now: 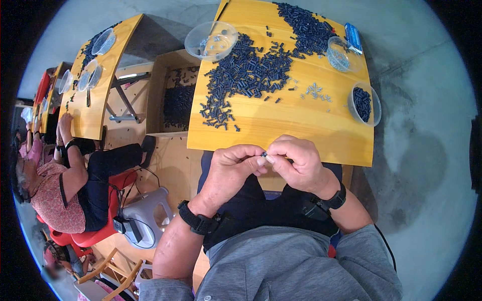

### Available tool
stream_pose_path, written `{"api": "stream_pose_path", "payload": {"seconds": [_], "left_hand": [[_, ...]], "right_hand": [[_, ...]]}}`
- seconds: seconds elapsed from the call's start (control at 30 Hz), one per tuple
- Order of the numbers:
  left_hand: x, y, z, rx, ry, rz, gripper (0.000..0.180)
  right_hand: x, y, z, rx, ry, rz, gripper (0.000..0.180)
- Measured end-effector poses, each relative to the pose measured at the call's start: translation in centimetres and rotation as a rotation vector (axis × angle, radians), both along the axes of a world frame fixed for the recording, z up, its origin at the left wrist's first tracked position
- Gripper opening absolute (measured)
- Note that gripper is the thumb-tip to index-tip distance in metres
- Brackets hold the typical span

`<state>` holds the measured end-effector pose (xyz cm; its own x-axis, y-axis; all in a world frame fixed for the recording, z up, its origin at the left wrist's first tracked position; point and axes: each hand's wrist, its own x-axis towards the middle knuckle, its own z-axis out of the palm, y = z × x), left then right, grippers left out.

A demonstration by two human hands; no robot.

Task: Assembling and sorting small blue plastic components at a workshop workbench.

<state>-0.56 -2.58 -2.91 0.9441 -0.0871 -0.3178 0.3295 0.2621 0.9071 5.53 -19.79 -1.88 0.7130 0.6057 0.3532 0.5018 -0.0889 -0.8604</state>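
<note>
My left hand [236, 168] and my right hand [297, 161] meet just off the near edge of the yellow table [281, 131]. Thumb and finger of each pinch a small dark cylindrical piece [264, 155], mostly covered by the fingertips. Beyond them, a large heap of small black cylindrical pieces [246, 70] spreads over the table's left half. A second heap of black pieces [309, 30] lies at the far side. Some small silvery pieces [315, 91] are scattered right of the middle.
Clear plastic bowls stand at the table's edges: one at far left [211, 41], one with silvery bits [337, 59], one with black pieces [362, 104]. A blue box [353, 38] sits at far right. Left are a cardboard box [170, 100] and a seated person [70, 185] at another table.
</note>
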Motion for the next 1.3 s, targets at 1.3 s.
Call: {"api": "stream_pose_path", "payload": {"seconds": [1.3], "left_hand": [[-0.1,0.5,0.0,-0.04,-0.094,0.072,0.011]], "right_hand": [[9.9,0.1,-7.2,-0.747,-0.156,-0.426,0.018]]}}
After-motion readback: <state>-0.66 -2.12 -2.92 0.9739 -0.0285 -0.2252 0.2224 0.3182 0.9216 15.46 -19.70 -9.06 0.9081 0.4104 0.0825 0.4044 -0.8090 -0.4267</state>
